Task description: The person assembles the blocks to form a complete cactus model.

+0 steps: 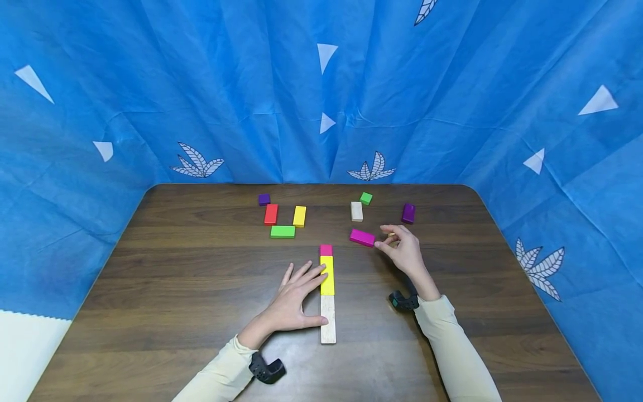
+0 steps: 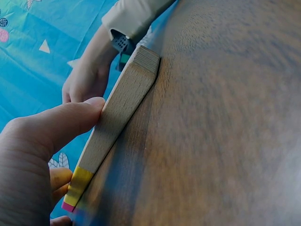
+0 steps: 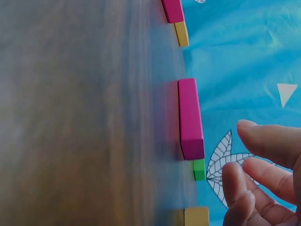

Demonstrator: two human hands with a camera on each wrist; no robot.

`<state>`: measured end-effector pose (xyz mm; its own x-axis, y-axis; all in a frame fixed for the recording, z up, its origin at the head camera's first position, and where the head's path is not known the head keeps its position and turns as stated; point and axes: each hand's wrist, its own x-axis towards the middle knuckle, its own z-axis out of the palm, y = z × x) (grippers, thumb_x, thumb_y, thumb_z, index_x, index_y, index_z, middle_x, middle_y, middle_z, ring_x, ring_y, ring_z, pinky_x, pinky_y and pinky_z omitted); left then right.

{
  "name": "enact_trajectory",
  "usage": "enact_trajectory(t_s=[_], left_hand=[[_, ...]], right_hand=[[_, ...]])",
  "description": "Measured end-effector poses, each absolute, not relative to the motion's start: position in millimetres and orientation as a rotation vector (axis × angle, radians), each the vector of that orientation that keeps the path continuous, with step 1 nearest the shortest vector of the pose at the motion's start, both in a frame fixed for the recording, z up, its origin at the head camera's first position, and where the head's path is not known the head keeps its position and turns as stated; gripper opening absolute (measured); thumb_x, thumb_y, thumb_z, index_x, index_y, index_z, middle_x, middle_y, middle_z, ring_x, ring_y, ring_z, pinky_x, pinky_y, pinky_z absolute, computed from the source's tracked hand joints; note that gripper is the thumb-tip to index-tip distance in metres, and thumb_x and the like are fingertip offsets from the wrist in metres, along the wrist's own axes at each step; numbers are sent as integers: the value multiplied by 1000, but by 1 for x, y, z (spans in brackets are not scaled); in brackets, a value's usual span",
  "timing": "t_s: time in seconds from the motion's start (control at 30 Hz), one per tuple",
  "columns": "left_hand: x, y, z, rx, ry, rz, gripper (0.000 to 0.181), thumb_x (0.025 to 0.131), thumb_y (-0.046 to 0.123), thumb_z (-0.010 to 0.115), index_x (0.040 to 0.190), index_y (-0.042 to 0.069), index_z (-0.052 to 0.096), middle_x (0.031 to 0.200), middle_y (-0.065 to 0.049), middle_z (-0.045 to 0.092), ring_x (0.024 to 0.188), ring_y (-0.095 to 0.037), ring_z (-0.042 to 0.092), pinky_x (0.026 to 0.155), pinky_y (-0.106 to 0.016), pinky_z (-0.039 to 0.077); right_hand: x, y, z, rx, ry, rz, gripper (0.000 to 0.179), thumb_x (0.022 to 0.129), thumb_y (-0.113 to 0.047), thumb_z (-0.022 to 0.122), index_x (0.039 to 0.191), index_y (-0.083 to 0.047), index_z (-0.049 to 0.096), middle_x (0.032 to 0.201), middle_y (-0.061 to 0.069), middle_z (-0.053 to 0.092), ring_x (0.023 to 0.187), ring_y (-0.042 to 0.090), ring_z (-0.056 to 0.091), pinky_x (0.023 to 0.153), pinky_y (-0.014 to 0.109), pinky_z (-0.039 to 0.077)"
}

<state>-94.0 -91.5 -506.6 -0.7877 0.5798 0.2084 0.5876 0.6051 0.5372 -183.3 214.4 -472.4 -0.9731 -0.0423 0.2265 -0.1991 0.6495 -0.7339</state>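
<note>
A straight row lies in front of me: a wooden block (image 1: 328, 319) nearest, a yellow block (image 1: 327, 276) beyond it and a pink block (image 1: 326, 250) at the far end. My left hand (image 1: 293, 301) is spread along the row's left side, fingertips on the yellow block and thumb on the wooden one. Over the right part of the table is my right hand (image 1: 406, 254), fingers loosely bent with nothing between them. Its thumb is close to a magenta block (image 1: 362, 237). A tan block (image 3: 196, 216), mostly hidden by that hand in the head view, lies just beyond.
Back left are a purple block (image 1: 264, 199), a red block (image 1: 271, 214), a yellow block (image 1: 300, 216) and a green block (image 1: 283, 231). Back right are a white block (image 1: 356, 211), a small green block (image 1: 366, 198) and a dark purple block (image 1: 408, 213). A blue curtain (image 1: 301, 100) surrounds the table.
</note>
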Motion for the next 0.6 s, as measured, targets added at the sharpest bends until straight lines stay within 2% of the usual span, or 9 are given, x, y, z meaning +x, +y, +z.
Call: enact_trajectory(t_s=[0.13,0.37,0.47,0.6], left_hand=[[-94,-91,-507,-1023,-2799,-931,92,71,57,75,146,12,46,157,-1,37,148,-35,26,116,-66,8],[-94,-91,-508,-1025,-2786,-922,92,71,57,75,146,12,47,157,-1,38,147,-34,27,116,-66,8],[-94,-91,-509,-1024,-2779,-919,92,70,57,76,146,12,47,157,-1,38,147,-34,28,116,-66,9],[-95,-91,-510,-1019,-2775,-910,92,70,58,76,145,13,48,157,0,38,147,-34,28,116,-66,9]], right_hand=[[-186,209,-473,222,-2716,1192,42,81,-8,79,120,2,65,110,20,66,81,28,68,75,38,51],[-189,199,-474,225,-2756,1182,42,82,-9,78,120,4,64,110,21,67,80,27,69,80,43,51],[-191,195,-475,220,-2779,1187,43,83,-9,77,121,5,63,111,22,66,79,26,69,79,40,51],[-192,192,-478,205,-2800,1190,44,83,-11,78,122,4,64,112,20,65,78,23,68,72,29,50]])
